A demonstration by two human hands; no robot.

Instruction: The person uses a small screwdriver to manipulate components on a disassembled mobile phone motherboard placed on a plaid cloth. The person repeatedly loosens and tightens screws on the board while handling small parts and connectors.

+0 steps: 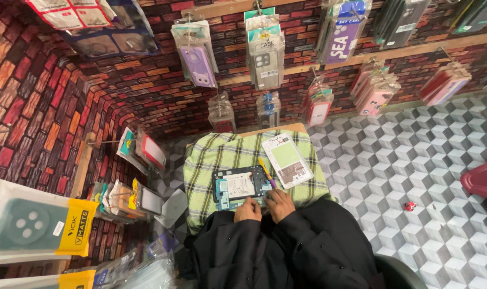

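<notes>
The opened phone (240, 187) lies mid-cloth (211, 160), long axis running left to right, directly ahead of both hands. The left hand (248, 210) rests curled on its near edge; the right hand (278, 202) grips a yellow-handled tool (266, 171) at its right end.

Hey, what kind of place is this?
Likely a small phone repair and accessory stall: packaged phone cases hang on the brick-pattern wall, and an opened phone lies on a checked cloth.
</notes>
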